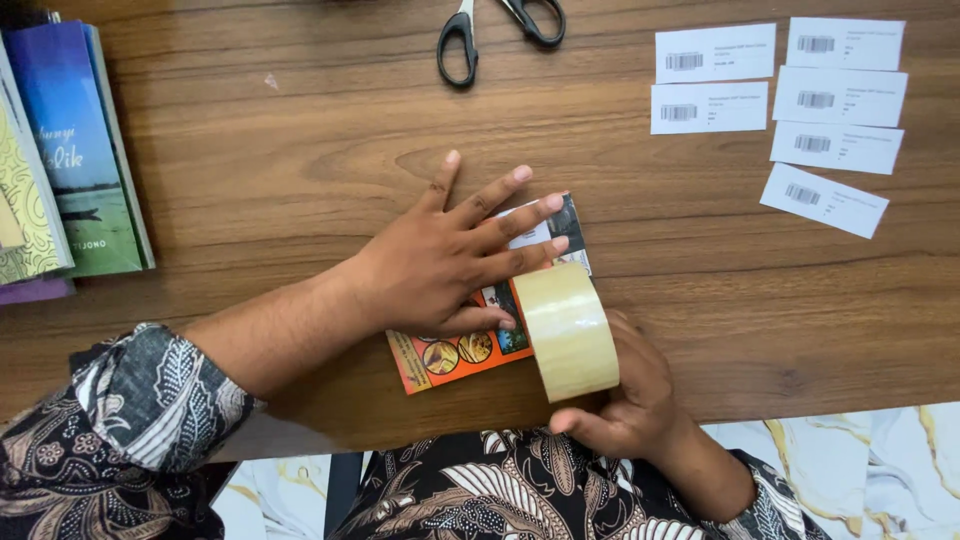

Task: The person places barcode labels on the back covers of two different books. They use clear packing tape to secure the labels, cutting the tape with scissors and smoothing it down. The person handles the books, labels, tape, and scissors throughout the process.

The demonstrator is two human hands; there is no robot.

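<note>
Small orange booklet (455,352) flat near table (300,150) front edge, long axis running up-right. Left hand (440,265) spread flat, pressing it down. Tape roll (567,330) on edge against booklet's right side, gripped by right hand (625,400); tape end probably under left fingertips. Scissors (500,30), barcode labels (780,100) well apart, beyond.

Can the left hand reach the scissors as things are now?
Probably yes. The left hand lies flat on the small book, and only bare wooden table separates it from the scissors. But lifting it frees the book.
</note>
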